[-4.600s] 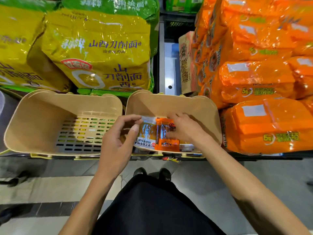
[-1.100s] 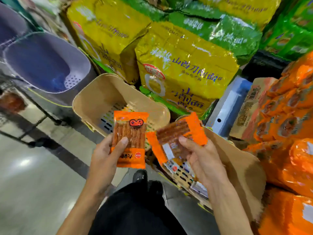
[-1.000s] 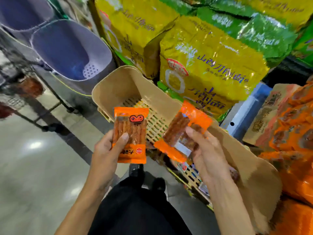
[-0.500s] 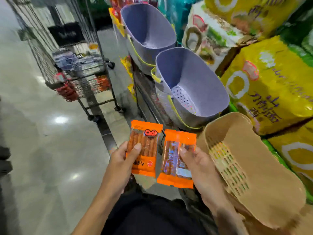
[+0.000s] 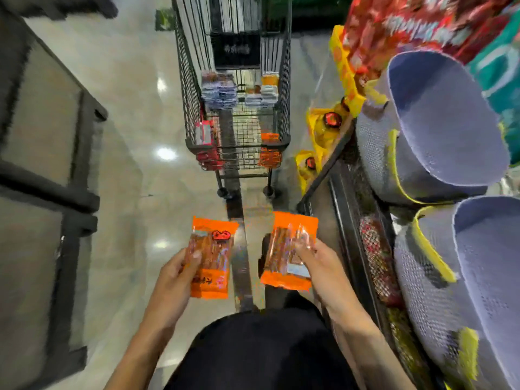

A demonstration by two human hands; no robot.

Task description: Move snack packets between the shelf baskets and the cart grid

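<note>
Head view: our left hand (image 5: 171, 280) pinches one orange packet (image 5: 210, 260), our right hand (image 5: 323, 266) another packet (image 5: 289, 254), both well short of the cart (image 5: 236, 114). Loose thumb grips could let the slick wrappers slip.

Glossy pale floor (image 5: 135, 114), a wire cart (image 5: 187, 88) on castors straight ahead: stacked packets (image 5: 219, 92) at its far end, red packets (image 5: 207, 158) and orange packets (image 5: 269, 157) at its near end. At right, a dark shelf (image 5: 349, 237) bearing two tubs, a far lavender basket (image 5: 439, 128) and just beside it a near lavender basket (image 5: 478, 277).
</note>
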